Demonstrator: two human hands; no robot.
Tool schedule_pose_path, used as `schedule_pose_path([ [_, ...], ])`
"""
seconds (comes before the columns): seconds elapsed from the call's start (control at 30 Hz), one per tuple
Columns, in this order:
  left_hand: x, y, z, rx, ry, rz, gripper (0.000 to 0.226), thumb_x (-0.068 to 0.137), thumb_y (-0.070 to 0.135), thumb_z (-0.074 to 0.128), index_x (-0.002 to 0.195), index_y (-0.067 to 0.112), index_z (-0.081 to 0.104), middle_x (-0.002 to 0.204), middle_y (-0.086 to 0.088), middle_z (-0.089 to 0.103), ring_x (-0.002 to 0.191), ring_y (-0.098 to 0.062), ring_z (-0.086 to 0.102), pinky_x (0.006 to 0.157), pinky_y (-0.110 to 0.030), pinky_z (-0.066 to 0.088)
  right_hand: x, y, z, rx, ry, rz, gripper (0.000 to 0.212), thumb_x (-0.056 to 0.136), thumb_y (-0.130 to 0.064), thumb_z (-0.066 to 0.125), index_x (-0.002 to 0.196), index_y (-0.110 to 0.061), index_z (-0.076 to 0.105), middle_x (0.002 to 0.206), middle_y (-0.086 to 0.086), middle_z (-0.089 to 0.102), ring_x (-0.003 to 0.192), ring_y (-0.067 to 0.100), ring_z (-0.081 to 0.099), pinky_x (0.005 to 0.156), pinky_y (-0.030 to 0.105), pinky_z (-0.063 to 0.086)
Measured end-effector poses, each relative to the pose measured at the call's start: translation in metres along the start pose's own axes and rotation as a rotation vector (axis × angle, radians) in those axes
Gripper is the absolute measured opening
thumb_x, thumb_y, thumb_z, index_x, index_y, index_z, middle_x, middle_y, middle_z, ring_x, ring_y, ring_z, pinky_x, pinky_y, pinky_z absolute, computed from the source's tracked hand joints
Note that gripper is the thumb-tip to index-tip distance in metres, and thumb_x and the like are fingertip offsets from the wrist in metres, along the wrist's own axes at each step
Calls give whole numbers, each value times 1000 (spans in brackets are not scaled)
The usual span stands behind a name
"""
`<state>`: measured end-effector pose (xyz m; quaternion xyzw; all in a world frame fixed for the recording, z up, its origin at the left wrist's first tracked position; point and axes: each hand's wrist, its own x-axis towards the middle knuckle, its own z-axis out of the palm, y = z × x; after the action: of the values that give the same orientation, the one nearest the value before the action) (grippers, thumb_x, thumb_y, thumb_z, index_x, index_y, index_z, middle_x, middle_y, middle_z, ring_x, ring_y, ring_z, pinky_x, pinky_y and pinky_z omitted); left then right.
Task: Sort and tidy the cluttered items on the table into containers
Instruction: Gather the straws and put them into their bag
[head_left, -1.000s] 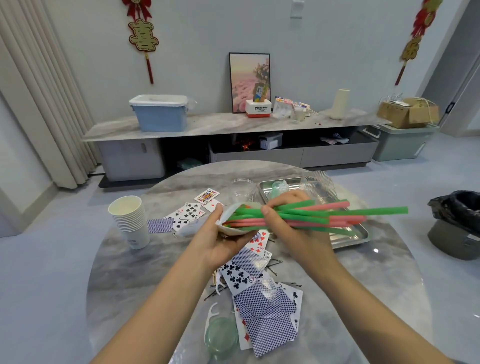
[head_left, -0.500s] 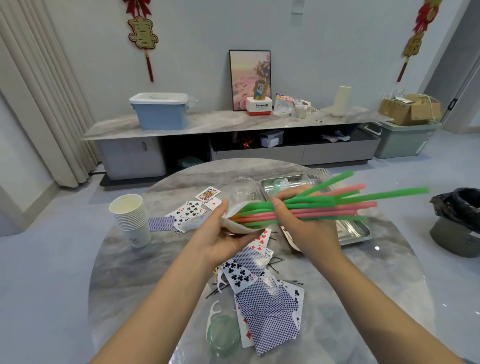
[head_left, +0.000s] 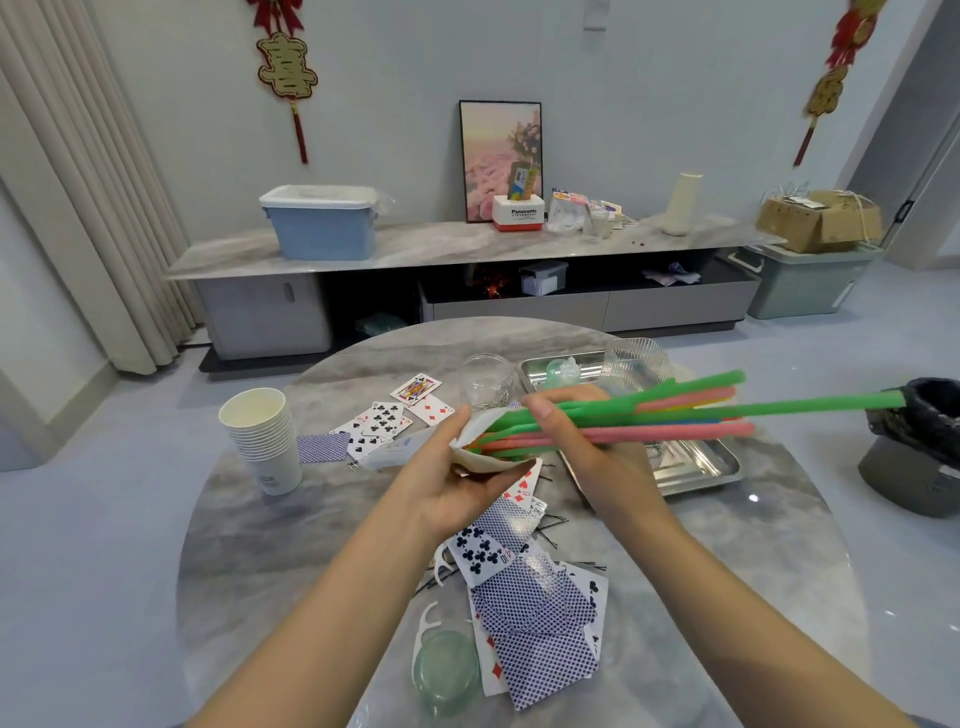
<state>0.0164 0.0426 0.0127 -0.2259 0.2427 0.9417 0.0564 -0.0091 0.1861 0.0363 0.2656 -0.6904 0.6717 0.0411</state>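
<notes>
Since half a second ago the straws (head_left: 649, 415) have fanned wider, their free ends lifted further right over the metal tray (head_left: 696, 470). From the head view, the right hand (head_left: 582, 441) grips the green and pink bundle near its inner end, fingers curled round it. Left hand (head_left: 452, 483) holds a paper cup (head_left: 485, 457) tipped sideways, straw ends inside its mouth. Both hang above the bench (head_left: 260, 545), over scattered playing cards (head_left: 535, 613). A cup stack (head_left: 262, 436) stands left.

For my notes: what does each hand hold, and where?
Left hand grips paper cup by its wall; right hand grips straws near their cup end.
</notes>
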Motion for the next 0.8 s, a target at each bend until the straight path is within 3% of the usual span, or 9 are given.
schedule_pose_path([
  [0.1,2,-4,0,-41,24,22,40,93,29,57,118,-2,55,112,-29,59,98,-39,60,66,-58,53,0,3,2,-23,148,-116,23,77,-43,64,95,-30,66,102,2,63,97,14,60,86,26,47],
  [0.23,5,-5,0,-62,47,11,42,92,29,59,120,-2,55,121,-28,55,107,-40,58,65,-60,52,-2,-8,4,84,303,-242,19,86,-37,49,90,-24,63,96,-8,60,93,7,57,82,19,44],
  [0.37,6,-6,-1,-64,49,4,44,90,27,61,124,-1,55,128,-28,53,113,-40,56,66,-60,52,0,-8,7,-6,116,-70,26,98,-29,46,85,-22,67,87,-14,63,80,-9,59,69,3,41],
  [0.47,6,0,-2,-90,57,34,42,92,28,58,124,1,54,125,-28,52,111,-37,56,63,-59,51,1,-5,2,19,20,-3,23,87,-34,52,104,-23,64,93,-16,64,84,-15,58,70,-1,40],
  [0.6,9,6,-5,-93,57,55,43,93,28,57,125,-1,53,121,-26,56,109,-35,58,66,-59,51,0,-5,1,134,199,-159,51,79,-33,71,122,-14,49,112,-1,60,101,5,60,85,14,46],
  [0.73,13,6,-9,-79,92,87,47,92,26,59,129,-2,50,128,-27,53,114,-35,57,64,-56,54,9,-20,-8,336,385,-281,40,78,-33,60,113,-20,46,105,4,60,95,22,62,87,25,49],
  [0.8,13,5,-9,-88,94,95,44,92,26,59,125,-2,51,125,-27,54,110,-36,58,64,-57,53,11,-21,-13,256,414,-298,26,87,-35,50,108,-21,50,99,2,63,92,22,64,85,25,50],
])
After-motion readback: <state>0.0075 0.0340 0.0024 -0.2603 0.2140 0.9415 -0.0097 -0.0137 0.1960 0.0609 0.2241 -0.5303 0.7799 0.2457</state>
